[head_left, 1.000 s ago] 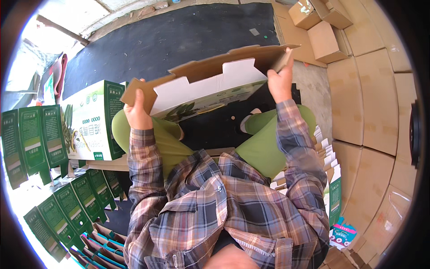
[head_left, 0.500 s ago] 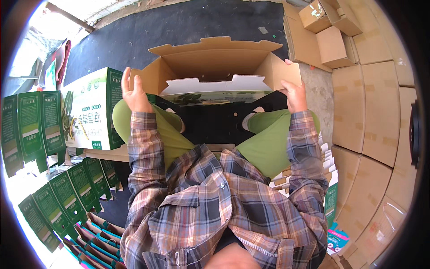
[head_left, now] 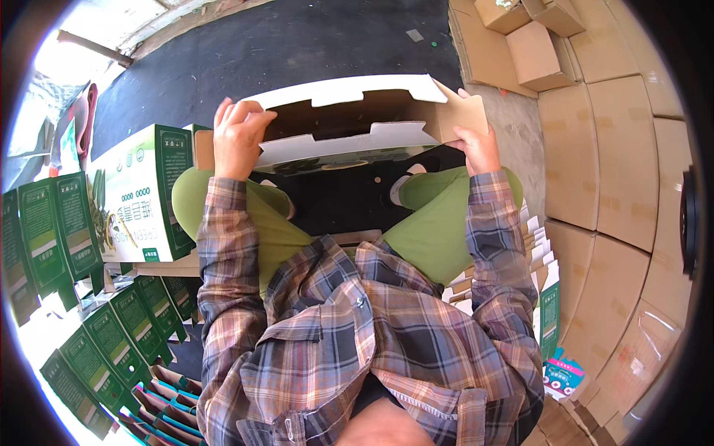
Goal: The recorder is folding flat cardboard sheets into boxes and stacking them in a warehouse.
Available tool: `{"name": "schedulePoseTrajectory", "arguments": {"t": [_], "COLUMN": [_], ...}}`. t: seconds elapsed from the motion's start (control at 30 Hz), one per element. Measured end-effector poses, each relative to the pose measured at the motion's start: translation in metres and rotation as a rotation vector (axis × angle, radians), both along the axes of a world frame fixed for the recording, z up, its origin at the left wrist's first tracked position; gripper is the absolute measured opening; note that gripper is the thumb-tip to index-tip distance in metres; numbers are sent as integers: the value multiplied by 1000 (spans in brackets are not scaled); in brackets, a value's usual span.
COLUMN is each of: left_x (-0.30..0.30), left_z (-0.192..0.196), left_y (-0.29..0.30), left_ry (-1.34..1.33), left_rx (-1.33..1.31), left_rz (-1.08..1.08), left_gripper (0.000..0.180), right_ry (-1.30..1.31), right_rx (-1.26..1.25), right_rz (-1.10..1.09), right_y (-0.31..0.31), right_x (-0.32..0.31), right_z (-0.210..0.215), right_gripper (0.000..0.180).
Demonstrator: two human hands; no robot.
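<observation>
Between my knees, a cardboard box (head_left: 349, 152) stands with its top open, brown inside and white with printed leaves outside. Its far long flap is folded inward, white side up, and the near flap also stands partly in. My left hand (head_left: 239, 141) is closed round the box's left end, fingers curled at the far corner and thumb toward the opening; the side flap there is partly hidden by it. My right hand (head_left: 476, 145) pinches the brown flap (head_left: 465, 115) at the right end, fingers behind and thumb in front.
At my left stand a white-and-green printed carton (head_left: 130, 197) and rows of green boxes (head_left: 111, 334). Stacked brown cartons (head_left: 625, 149) line the right. Opened brown boxes (head_left: 539, 56) lie at the far right. A black mat (head_left: 297, 44) covers the floor ahead.
The far long flap has swung from standing outward to folded inward. My left hand has moved from the left side flap to the far left corner; my right hand keeps hold of the right flap.
</observation>
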State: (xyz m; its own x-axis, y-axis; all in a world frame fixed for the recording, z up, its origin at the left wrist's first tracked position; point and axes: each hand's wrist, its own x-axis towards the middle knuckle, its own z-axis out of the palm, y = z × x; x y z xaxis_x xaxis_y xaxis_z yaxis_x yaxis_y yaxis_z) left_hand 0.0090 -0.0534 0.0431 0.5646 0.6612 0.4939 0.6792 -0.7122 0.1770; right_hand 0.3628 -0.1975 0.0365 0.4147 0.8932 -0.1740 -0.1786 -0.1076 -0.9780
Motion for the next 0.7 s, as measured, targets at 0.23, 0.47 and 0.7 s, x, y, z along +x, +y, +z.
{"name": "schedulePoseTrajectory", "arguments": {"t": [0.23, 0.47, 0.7], "left_x": [-4, -6, -12], "left_z": [-12, -9, 0], "left_y": [-5, -8, -17], "left_ry": [40, 184, 2], "left_rx": [-300, -276, -17], "left_rz": [-142, -161, -43], "left_gripper": [23, 29, 27], "right_ry": [-16, -282, -742], "right_rx": [-39, 142, -73], "right_rz": [-56, 364, 477], "right_y": [-3, -3, 9], "right_x": [5, -12, -4], "right_z": [1, 2, -22], "right_gripper": [59, 71, 60]}}
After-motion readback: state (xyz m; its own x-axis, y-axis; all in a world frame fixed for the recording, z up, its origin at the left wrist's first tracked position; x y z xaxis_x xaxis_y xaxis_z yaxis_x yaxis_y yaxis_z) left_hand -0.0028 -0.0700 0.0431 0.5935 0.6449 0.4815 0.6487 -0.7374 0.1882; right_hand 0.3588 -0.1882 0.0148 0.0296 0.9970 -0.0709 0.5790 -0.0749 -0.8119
